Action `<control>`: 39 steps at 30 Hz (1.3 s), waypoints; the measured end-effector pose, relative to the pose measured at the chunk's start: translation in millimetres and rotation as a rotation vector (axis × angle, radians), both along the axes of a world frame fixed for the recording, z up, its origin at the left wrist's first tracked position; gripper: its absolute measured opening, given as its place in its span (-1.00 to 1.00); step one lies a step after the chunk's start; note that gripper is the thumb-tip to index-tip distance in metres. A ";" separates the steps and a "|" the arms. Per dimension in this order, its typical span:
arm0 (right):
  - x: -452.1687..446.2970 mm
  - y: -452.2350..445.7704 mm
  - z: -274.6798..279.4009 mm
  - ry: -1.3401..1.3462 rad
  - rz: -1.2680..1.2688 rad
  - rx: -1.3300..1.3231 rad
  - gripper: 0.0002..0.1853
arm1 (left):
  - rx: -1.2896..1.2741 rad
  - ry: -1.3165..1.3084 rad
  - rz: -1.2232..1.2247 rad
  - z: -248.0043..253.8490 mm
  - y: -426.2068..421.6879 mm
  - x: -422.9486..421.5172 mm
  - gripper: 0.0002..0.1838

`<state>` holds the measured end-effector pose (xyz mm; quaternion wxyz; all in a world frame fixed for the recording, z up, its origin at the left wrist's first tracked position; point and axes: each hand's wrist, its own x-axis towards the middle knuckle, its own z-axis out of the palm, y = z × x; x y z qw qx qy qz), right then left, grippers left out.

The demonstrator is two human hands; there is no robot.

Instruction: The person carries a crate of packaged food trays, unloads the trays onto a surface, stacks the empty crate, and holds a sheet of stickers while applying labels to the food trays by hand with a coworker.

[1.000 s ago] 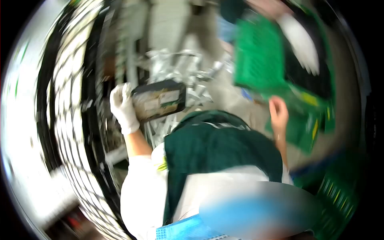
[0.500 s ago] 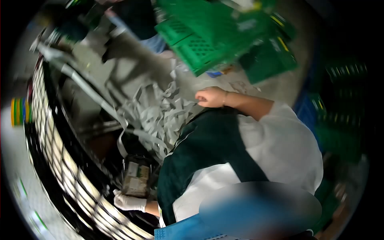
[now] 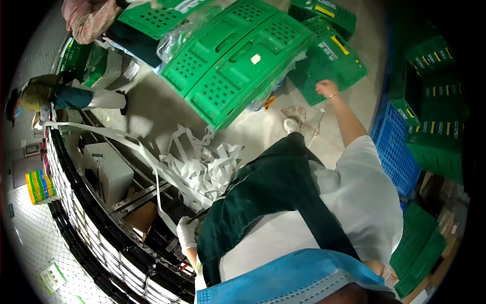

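My left hand [image 3: 187, 234], in a white glove, is beside my apron at the lower left. Its fingers are closed at the edge of a dark tray [image 3: 201, 215], which shows only as a thin strip. My bare right hand [image 3: 326, 88], slightly blurred, is out at the upper right with loosely curled fingers and nothing visible in them. Below it in the view, from where I look, is a green crate [image 3: 324, 61], apart from the hand. A heap of white strip [image 3: 205, 169] lies between the conveyor side and my dark green apron [image 3: 263, 187].
A black roller conveyor [image 3: 88, 228] curves along the left. Large green crates [image 3: 238, 61] stand ahead, and more green crates [image 3: 435, 131] with a blue crate [image 3: 397, 149] are at right. Another person [image 3: 76, 96] stands far left; a pink sleeve [image 3: 91, 20] shows at the top.
My right hand has swung up and to the right, away from my apron. My left hand has moved up and right, and the labelled tray beside it has turned nearly edge-on.
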<state>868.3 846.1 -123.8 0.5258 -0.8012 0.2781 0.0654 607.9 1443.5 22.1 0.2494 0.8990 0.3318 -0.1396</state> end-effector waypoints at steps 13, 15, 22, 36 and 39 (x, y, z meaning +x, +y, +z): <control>213.8 -302.8 -95.9 0.550 0.006 -0.659 -0.40 | 0.424 0.139 0.356 7.7 -193.4 94.2 -0.80; 203.6 -308.5 -115.5 0.464 -0.037 -0.739 -0.47 | 0.468 0.124 0.387 15.9 -197.8 99.2 -0.78; 70.7 -302.1 -140.3 0.123 -0.042 -0.590 -0.67 | 0.472 0.136 0.330 10.0 -185.2 100.9 -0.80; -197.5 -208.5 237.4 -0.004 0.006 -0.655 -0.80 | 0.334 -0.153 0.218 -117.9 -44.2 32.2 -0.72; -235.0 -131.0 359.8 0.001 -0.112 -0.595 -0.86 | 0.194 -0.255 0.272 -125.6 -26.7 23.1 -0.75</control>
